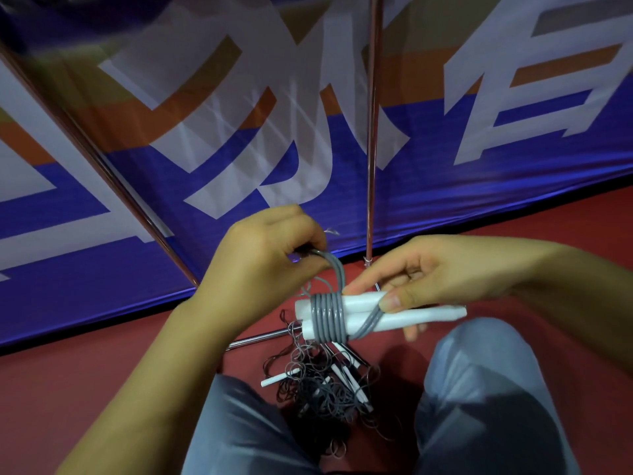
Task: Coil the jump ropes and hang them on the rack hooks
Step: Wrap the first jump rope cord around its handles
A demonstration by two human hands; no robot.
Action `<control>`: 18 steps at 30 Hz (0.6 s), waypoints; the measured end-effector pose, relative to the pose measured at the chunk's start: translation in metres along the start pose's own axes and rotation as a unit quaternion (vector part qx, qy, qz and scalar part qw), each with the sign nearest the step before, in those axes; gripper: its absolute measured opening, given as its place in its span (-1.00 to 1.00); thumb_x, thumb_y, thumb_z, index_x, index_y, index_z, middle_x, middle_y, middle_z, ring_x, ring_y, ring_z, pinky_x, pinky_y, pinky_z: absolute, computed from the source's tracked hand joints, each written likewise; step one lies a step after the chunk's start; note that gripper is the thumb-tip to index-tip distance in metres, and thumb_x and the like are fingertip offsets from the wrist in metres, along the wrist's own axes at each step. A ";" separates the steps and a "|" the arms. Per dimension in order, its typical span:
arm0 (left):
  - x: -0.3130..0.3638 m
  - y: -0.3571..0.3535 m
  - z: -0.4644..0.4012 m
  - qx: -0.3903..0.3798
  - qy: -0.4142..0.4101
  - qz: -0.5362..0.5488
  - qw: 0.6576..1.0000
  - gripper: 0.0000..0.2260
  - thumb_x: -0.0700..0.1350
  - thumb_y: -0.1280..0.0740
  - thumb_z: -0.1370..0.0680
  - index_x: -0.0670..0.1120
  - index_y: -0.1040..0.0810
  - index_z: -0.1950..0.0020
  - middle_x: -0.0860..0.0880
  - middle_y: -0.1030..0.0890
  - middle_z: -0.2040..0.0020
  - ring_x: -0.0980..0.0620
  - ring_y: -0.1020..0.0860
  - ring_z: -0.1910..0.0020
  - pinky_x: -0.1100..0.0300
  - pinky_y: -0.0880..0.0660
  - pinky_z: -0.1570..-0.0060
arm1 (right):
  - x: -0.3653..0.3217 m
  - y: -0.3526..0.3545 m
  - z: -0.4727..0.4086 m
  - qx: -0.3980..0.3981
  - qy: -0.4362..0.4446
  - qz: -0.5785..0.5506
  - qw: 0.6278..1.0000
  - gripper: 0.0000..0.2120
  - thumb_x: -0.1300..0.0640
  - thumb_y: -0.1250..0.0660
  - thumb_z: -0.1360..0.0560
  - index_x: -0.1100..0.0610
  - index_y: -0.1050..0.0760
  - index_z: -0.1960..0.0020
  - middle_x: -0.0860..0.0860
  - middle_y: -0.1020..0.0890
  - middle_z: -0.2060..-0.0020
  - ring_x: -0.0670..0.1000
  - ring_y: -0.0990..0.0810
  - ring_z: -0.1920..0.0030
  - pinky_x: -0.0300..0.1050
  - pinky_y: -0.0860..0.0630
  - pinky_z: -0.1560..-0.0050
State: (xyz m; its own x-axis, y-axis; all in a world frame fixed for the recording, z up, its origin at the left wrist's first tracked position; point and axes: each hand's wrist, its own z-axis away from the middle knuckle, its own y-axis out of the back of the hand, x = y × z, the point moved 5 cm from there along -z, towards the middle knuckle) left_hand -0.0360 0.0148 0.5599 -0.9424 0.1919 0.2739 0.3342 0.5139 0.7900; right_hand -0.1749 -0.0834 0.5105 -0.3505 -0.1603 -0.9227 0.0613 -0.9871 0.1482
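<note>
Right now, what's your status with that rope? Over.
Right hand holds the white handles. Left hand pinches the grey cord, several turns on. Tangled ropes wait on floor.

Bare forearms, no sleeves, grey-blue trousers

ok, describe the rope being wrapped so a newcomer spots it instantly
Below the blue banner, between the two hands: two white handles bound side by side by grey cord. Unlike the loose tangled ropes on the floor, it is held up and neatly coiled.
</note>
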 end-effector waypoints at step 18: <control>0.015 -0.027 0.035 0.082 0.249 0.127 0.957 -0.71 -0.03 -0.44 -0.47 -0.02 -0.46 0.41 0.04 -0.41 0.47 0.20 -0.37 0.43 0.45 -0.27 0.38 | 0.014 0.012 -0.001 0.305 0.043 0.044 0.950 -0.84 0.22 -0.35 -0.51 -0.04 -0.50 0.03 0.14 -0.69 0.23 0.09 -0.70 0.22 0.36 -0.55 0.08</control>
State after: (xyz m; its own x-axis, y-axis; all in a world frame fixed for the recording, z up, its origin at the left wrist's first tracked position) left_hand -0.0590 0.0333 0.5233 -0.7051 -0.0730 0.7054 0.5119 0.6360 0.5775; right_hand -0.1779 -0.0976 0.4992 -0.2904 -0.2679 -0.9187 -0.4753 -0.7928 0.3814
